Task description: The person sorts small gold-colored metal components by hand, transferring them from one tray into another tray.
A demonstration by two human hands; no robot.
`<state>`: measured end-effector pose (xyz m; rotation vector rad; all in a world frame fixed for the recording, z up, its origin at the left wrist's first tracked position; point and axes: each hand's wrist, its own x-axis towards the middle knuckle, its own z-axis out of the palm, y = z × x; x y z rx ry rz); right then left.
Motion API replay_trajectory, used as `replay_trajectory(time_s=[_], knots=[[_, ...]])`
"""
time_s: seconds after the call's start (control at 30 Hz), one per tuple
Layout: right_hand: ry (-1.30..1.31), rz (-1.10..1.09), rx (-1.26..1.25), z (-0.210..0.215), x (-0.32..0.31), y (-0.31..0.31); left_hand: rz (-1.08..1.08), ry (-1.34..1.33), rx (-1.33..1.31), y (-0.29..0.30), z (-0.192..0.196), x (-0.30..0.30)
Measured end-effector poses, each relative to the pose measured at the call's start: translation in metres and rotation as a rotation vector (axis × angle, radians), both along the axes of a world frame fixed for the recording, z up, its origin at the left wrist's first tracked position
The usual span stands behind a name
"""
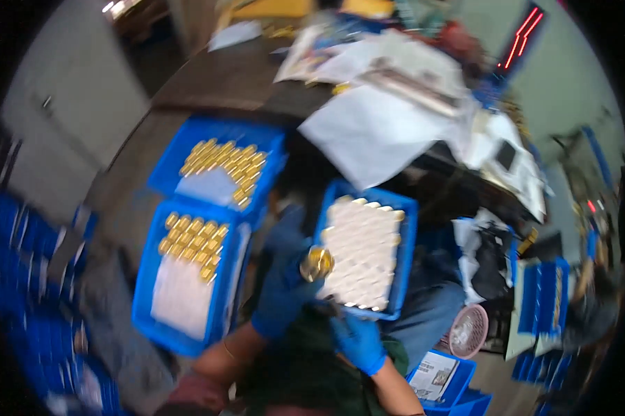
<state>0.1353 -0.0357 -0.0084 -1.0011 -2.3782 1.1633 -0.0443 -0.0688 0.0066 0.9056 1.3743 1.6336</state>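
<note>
The person wears blue gloves on both hands. The left hand (pixel 283 288) holds a small gold cap (pixel 317 263) up just beside the left edge of a blue tray (pixel 407 236) filled with rows of pale round pieces. The right hand (pixel 359 341) grips that tray at its near edge, low and close to the body. To the left, two more blue trays sit one behind the other: the nearer tray (pixel 149 277) has gold caps only in its far half, the farther tray (pixel 181 149) has a cluster of them too. White sheets (pixel 368 132) and clutter cover the dark table (pixel 222 76) behind, all rather blurred
</note>
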Motion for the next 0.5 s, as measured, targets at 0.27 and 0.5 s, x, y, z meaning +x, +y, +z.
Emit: replay_trajectory(time_s=[0.27,0.5], knots=[[0.23,-0.345,-0.667,0.007,0.008,0.007,0.528,0.984,-0.624,-0.142,-0.031,-0.139],[0.299,-0.332,-0.609,0.02,0.017,0.012,0.473,0.899,-0.809,-0.148,-0.099,-0.173]])
